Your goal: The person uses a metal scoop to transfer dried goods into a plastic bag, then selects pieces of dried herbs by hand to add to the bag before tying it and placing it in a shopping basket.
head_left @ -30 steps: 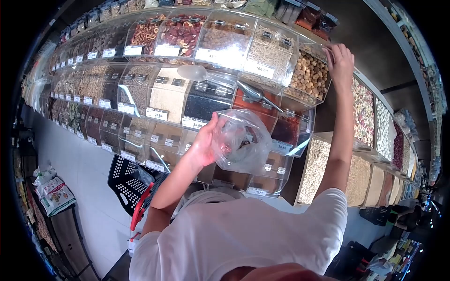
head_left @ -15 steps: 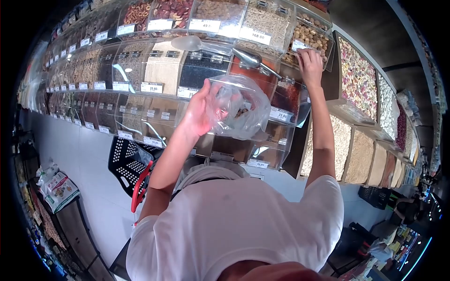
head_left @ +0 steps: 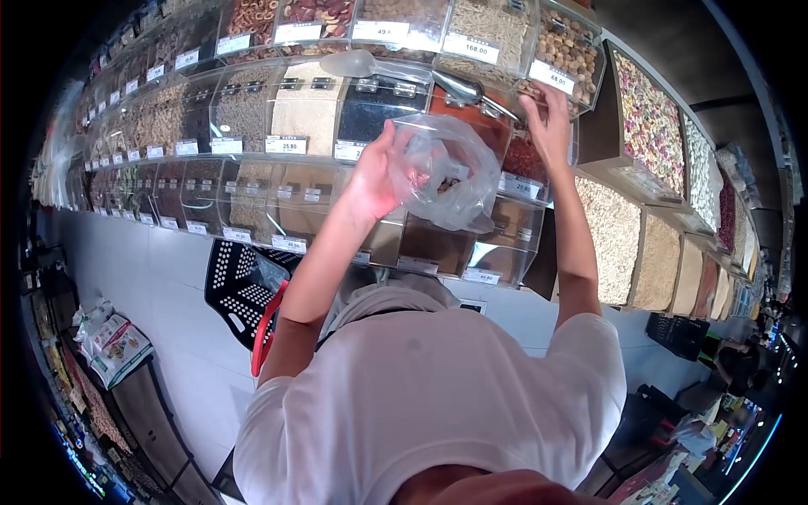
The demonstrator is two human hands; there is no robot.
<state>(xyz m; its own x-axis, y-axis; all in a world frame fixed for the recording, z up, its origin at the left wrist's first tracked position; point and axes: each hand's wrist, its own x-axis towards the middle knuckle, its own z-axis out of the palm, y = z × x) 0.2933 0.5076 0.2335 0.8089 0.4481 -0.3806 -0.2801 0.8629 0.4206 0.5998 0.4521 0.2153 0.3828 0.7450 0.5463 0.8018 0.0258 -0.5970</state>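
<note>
My left hand [head_left: 375, 178] grips the near-left rim of a clear plastic bag [head_left: 454, 202], which hangs open over the bins with a few small brown pieces inside. At the front of the clear bin of round brown dried goods [head_left: 566, 52], beside its price tag [head_left: 551, 78], is my right hand [head_left: 549, 118]. Its fingers are apart, with the tips near the lower edge of that bin. A metal scoop [head_left: 459, 87] and a translucent plastic scoop [head_left: 353, 64] lie on top of the lower bins to the left of my right hand.
Rows of lidded clear bins [head_left: 290, 118] stretch left. Wooden-sided bins of petals and grains [head_left: 644, 118] stand at the right. A black basket [head_left: 240, 282] with a red handle [head_left: 268, 332] is on the floor at left. Another black basket [head_left: 677, 335] and people are at lower right.
My right hand has moved down from the price tag, and its fingers have spread. The whole view has shifted slightly. My left hand still holds the bag, which sits a little further right.
</note>
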